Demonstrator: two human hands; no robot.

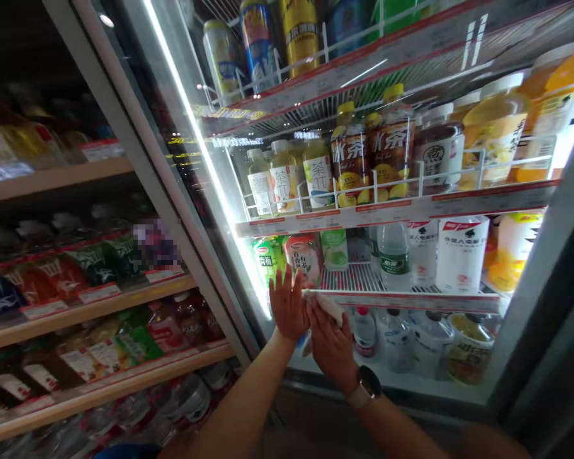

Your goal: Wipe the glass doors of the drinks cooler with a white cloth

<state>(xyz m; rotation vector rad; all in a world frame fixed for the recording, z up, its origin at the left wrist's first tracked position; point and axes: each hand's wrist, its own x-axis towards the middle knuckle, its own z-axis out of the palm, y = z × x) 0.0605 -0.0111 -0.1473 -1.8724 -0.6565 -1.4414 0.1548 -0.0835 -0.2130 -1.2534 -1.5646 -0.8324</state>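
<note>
My left hand [288, 306] lies flat and open against the glass door [210, 191] of a drinks fridge, fingers pointing up. Right beside it, my right hand [331, 344] presses a white cloth [324, 305] onto the same glass at the height of a red-edged shelf [411, 299]. A watch [367, 384] sits on my right wrist and a ring on one finger. Behind the glass near my hands stand green and red drink cartons [287, 258].
Inside the fridge, wire shelves carry tea bottles [354, 159], water bottles [395, 255], white jugs [462, 252] and cans [261, 44] on top. To the left, open wooden shelves [90, 309] hold packets and bottled drinks. The fridge frame [545, 274] rises at the right.
</note>
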